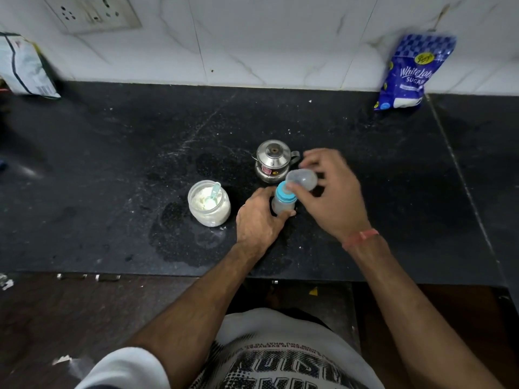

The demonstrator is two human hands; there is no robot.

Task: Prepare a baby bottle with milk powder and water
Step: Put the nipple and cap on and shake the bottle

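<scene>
A small baby bottle (282, 204) with a blue collar stands upright on the black counter (112, 164). My left hand (258, 220) grips its body from the left. My right hand (331, 192) holds the clear domed cap (303, 179) tilted just above and to the right of the bottle's top. An open glass jar (209, 204) of white milk powder, with a pale green scoop (214, 192) in it, sits to the left of the bottle. A small steel lidded pot (273, 161) stands right behind the bottle.
A blue bag of sugar (412, 74) leans on the tiled wall at the back right. Another packet (25, 68) stands at the far left. A wet patch (182, 237) lies in front of the jar. The counter's front edge (140, 272) runs just below my wrists.
</scene>
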